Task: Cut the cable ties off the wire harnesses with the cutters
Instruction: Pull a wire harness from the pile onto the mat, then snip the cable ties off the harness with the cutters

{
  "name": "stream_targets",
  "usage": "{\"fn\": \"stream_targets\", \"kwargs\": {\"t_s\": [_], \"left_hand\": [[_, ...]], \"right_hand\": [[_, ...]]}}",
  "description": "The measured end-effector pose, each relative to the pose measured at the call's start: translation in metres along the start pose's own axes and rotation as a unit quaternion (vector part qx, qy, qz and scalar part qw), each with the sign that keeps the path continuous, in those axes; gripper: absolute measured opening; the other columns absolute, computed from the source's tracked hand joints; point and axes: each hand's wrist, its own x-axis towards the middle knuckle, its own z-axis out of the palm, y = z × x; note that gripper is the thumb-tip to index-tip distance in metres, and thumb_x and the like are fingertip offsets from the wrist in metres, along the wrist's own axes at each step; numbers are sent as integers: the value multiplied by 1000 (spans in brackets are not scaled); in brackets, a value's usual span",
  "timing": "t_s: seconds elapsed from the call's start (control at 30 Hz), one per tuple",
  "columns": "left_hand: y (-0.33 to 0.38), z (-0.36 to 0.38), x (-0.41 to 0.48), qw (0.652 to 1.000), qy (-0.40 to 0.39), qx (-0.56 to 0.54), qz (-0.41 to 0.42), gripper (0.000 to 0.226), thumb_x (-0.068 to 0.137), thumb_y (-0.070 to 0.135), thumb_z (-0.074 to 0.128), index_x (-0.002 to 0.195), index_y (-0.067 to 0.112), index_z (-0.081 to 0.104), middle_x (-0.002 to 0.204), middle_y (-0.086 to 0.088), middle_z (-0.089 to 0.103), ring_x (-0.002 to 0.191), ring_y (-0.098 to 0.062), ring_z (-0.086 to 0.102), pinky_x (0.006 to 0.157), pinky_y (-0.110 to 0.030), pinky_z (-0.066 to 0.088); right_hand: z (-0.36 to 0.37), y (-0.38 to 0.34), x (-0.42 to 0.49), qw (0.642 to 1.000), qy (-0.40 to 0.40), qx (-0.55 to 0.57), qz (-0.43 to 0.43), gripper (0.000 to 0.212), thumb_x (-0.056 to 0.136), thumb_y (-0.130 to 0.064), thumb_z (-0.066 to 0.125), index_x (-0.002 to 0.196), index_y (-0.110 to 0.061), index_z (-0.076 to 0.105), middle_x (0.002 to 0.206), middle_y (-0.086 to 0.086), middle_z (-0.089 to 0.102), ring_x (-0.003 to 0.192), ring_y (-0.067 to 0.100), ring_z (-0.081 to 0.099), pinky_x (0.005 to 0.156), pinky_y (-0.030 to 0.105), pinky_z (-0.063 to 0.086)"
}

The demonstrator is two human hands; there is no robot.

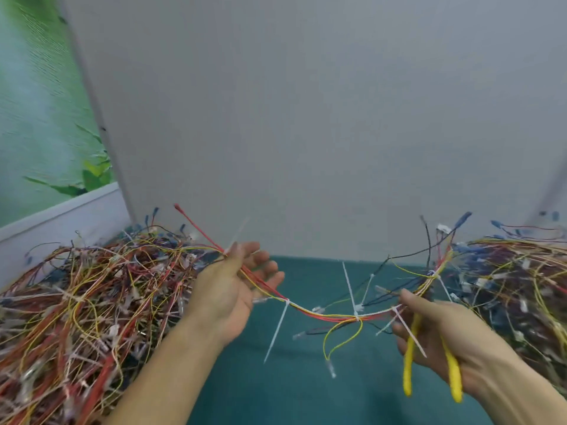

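The wire harness (322,315) sags in a limp curve above the green table (306,400), strung between both hands. It looks light, floppy and quick to tangle, so it needs tension to present a tie. The left hand (233,289) clasps the red and yellow strands at one end. The right hand (445,329) clutches the yellow-handled cutters (409,363) and seems also to pinch the bundle, though the blades are hidden. Stiff white cable ties (287,302) jut out, and the best hold is just beside one.
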Motion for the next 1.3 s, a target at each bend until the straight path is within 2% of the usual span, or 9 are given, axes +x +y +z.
{"fn": "stream_targets", "kwargs": {"t_s": [0.27, 0.33, 0.43, 0.47, 0.53, 0.7, 0.93, 1.1, 1.3], "left_hand": [[-25, -49, 21, 985, 121, -65, -105, 31, 99, 35, 43, 90, 11, 59, 84, -8, 63, 83, -25, 62, 69, -56, 55], [-23, -58, 22, 985, 135, -43, -102, 32, 100, 35, 42, 89, 11, 60, 84, -9, 62, 82, -26, 62, 69, -56, 56], [-24, -65, 23, 981, 160, -10, -110, 31, 101, 34, 41, 91, 10, 58, 87, -10, 60, 82, -27, 59, 78, -59, 51], [-26, -67, 22, 979, 168, 1, -117, 30, 100, 34, 42, 92, 11, 58, 87, -10, 60, 82, -26, 59, 80, -60, 49], [-31, -70, 22, 974, 182, 14, -136, 21, 100, 31, 44, 92, 15, 55, 87, -7, 61, 82, -25, 60, 82, -60, 46], [-46, -73, 18, 968, 222, -32, -111, 24, 99, 37, 44, 114, 18, 46, 95, -5, 62, 93, -24, 60, 94, -52, 39], [-38, -50, 2, 987, 125, 89, 55, 25, 101, 27, 44, 98, 13, 64, 83, -4, 64, 69, -18, 63, 67, -40, 57], [-48, -38, 4, 984, 19, 167, -60, 20, 96, 17, 52, 96, 8, 70, 74, -4, 63, 58, -16, 59, 51, -33, 57], [-91, -64, 11, 963, 102, 214, -129, 7, 90, 8, 62, 92, 2, 64, 76, -11, 56, 63, -21, 58, 47, -30, 55]], "right_hand": [[-33, 8, -21, 970, -23, -229, 73, 21, 88, -24, 66, 96, -5, 63, 87, 8, 73, 59, 21, 61, 59, 29, 44], [-46, 10, -29, 884, -65, -462, 39, 24, 89, -42, 63, 93, -18, 66, 77, -11, 70, 62, 8, 59, 60, 23, 46], [-60, 13, -46, 643, -142, -753, 2, 35, 80, -79, 35, 83, -48, 52, 90, -18, 52, 93, 0, 55, 84, 23, 43], [-61, 12, -50, 618, -150, -772, -6, 25, 83, -74, 36, 80, -52, 49, 90, -17, 49, 98, 0, 52, 86, 23, 40], [-61, 7, -54, 634, -139, -758, -55, 3, 84, -53, 49, 83, -50, 49, 89, -16, 54, 89, -8, 51, 79, 15, 39], [-55, 12, -16, 741, 48, -644, -186, 17, 80, -36, 68, 71, -25, 58, 70, -4, 62, 68, 7, 55, 63, 20, 41], [-25, 50, 60, 754, 46, -603, -257, 4, 84, -17, 60, 83, -17, 64, 138, -2, 49, 121, 24, 51, 92, 28, 41], [-24, 53, 65, 729, 16, -658, -189, 16, 81, -26, 57, 68, -18, 49, 78, -1, 61, 84, 28, 57, 71, 36, 48], [-44, 56, 50, 711, 19, -684, -165, 14, 83, -24, 54, 72, -16, 54, 79, 1, 62, 80, 24, 57, 67, 35, 44]]}}
